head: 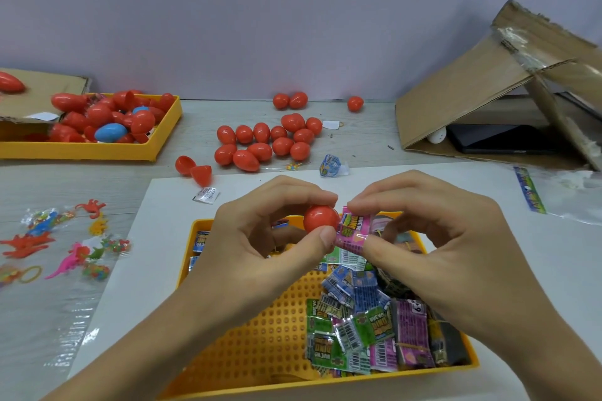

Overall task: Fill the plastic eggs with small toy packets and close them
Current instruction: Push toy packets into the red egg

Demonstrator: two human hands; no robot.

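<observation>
- Nearest, a yellow perforated tray (pixel 260 335) sits on a white sheet (pixel 488 238) on the table (pixel 228 117); a heap of toy packets (pixel 368 319) in green, blue, pink and purple fills its right half, too overlapped to count.
- Above the tray, the left hand (pixel 260 238) pinches one red egg half (pixel 321 219) between thumb and curled fingers.
- The right hand (pixel 423 231) pinches one pink packet (pixel 353 231) between thumb and forefinger, its edge touching the egg half.
- To the left, on clear wrap, lie loose small toys (pixel 65 244): dinosaur figures in red, orange, pink and green, plus bead rings; the number is hard to tell.
- One small white packet (pixel 206 195) lies on the sheet's far-left corner, and one blue packet (pixel 329 166) near its far edge.
- Just beyond, two open red halves (pixel 193 169) lie touching.
- Further on, a cluster of about thirteen closed red eggs (pixel 267 143) stands on the table, with three more (pixel 294 100) near the wall.
- Far left, a second yellow tray (pixel 156 140) holds many red eggs and two blue ones (pixel 110 132).
- One red egg (pixel 9 81) rests on a cardboard flap (pixel 49 88) behind it.
- Far right, a torn cardboard box (pixel 472 85) leans over one dark tablet (pixel 498 138).
- One clear bag with a printed strip (pixel 529 194) lies at the right.
</observation>
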